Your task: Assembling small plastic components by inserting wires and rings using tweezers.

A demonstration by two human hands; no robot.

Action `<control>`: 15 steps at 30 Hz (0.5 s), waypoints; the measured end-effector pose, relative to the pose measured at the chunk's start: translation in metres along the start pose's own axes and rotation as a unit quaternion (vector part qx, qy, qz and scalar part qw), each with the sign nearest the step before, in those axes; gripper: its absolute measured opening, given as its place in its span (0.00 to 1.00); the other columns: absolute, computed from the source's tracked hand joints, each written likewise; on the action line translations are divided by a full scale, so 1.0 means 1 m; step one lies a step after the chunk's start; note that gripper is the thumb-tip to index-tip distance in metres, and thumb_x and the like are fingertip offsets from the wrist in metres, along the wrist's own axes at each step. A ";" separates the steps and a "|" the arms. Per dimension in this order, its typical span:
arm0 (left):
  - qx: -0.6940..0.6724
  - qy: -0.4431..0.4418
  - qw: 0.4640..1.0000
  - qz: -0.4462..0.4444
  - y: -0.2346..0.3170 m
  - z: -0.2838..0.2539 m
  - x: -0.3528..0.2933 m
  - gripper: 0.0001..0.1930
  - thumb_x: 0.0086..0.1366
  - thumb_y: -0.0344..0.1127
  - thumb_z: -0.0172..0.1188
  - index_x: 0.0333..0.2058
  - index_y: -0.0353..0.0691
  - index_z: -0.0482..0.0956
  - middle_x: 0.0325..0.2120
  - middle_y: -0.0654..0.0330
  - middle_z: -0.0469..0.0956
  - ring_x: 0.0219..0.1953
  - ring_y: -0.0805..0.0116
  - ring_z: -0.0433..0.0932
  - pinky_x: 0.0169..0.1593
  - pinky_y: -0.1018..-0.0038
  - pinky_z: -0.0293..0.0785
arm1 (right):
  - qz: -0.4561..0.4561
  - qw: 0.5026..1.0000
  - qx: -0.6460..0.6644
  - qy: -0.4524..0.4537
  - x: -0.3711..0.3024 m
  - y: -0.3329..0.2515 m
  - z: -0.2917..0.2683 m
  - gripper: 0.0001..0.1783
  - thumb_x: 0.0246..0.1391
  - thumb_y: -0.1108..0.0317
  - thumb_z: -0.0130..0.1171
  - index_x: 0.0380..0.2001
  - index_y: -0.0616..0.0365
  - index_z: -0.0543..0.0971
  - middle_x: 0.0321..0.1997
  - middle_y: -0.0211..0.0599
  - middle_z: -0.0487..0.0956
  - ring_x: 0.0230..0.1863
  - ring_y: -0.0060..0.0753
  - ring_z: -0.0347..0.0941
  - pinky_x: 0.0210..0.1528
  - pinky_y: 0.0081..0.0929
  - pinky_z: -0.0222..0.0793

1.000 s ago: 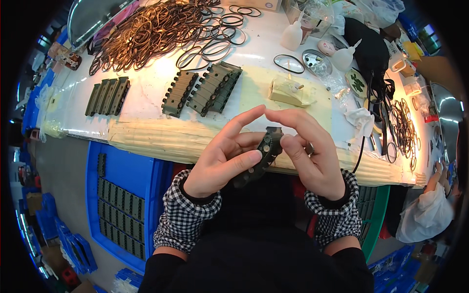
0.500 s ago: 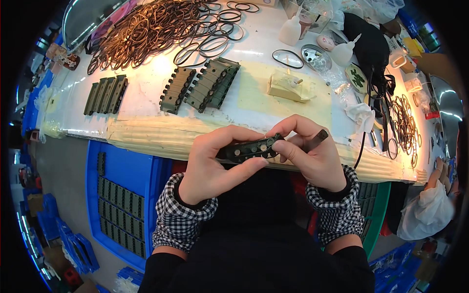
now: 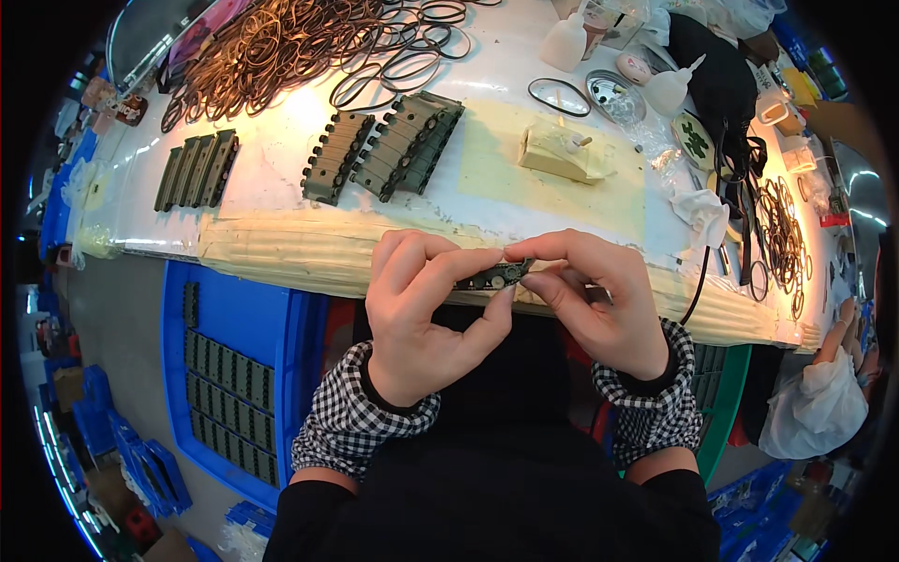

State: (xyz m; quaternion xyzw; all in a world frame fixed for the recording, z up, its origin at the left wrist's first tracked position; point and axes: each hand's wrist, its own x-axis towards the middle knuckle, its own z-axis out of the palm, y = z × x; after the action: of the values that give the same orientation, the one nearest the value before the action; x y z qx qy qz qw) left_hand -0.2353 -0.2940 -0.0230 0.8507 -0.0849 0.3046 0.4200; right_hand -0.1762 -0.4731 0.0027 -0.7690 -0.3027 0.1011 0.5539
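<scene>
two bare hands [image 3: 421, 314], one held dark green wheeled piece [image 3: 498, 277]
two white plastic squeeze bottles [image 3: 672, 91], one pale yellow rectangular block [image 3: 560, 157]

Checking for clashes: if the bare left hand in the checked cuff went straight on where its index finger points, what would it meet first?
Likely the bare right hand: its index fingertip faces that of the left hand by the small dark-green part between them. Exact depth is unclear.

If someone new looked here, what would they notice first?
Probably the big tangle of looped bands, heaped at the back left of the table. Then the bright blue tray, below on the left, with rows of green pieces inside. In the middle, the left hand and right hand hold a small bumpy part.
</scene>
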 end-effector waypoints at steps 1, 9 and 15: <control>0.007 -0.003 1.000 0.006 -0.001 0.000 -0.001 0.15 0.42 0.29 0.69 0.33 0.41 0.81 0.25 0.63 0.72 0.31 0.64 0.70 0.37 0.72 0.68 | -0.001 1.000 0.001 0.001 0.000 0.001 0.000 0.12 0.51 0.76 0.62 0.41 0.58 0.80 0.25 0.30 0.77 0.19 0.19 0.62 0.22 0.17 0.57; 0.063 -0.002 0.997 0.045 0.005 0.003 -0.003 0.16 0.40 0.29 0.68 0.33 0.41 0.80 0.26 0.63 0.72 0.30 0.65 0.69 0.38 0.71 0.63 | 0.017 0.999 -0.032 -0.021 -0.003 -0.008 -0.006 0.14 0.51 0.77 0.61 0.43 0.57 0.80 0.32 0.34 0.80 0.24 0.24 0.71 0.26 0.19 0.66; 0.097 0.005 0.993 0.061 0.005 0.003 -0.005 0.16 0.36 0.31 0.68 0.29 0.43 0.79 0.24 0.65 0.70 0.28 0.66 0.67 0.39 0.70 0.59 | -0.003 0.998 -0.054 -0.025 -0.004 -0.010 -0.005 0.15 0.50 0.80 0.61 0.43 0.57 0.80 0.35 0.37 0.81 0.26 0.27 0.75 0.28 0.22 0.70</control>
State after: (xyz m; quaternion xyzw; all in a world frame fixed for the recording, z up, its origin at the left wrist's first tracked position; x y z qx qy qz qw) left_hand -0.2393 -0.3001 -0.0243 0.8790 -0.1046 0.3410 0.3165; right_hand -0.1809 -0.4777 0.0134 -0.7942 -0.3237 0.1027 0.5039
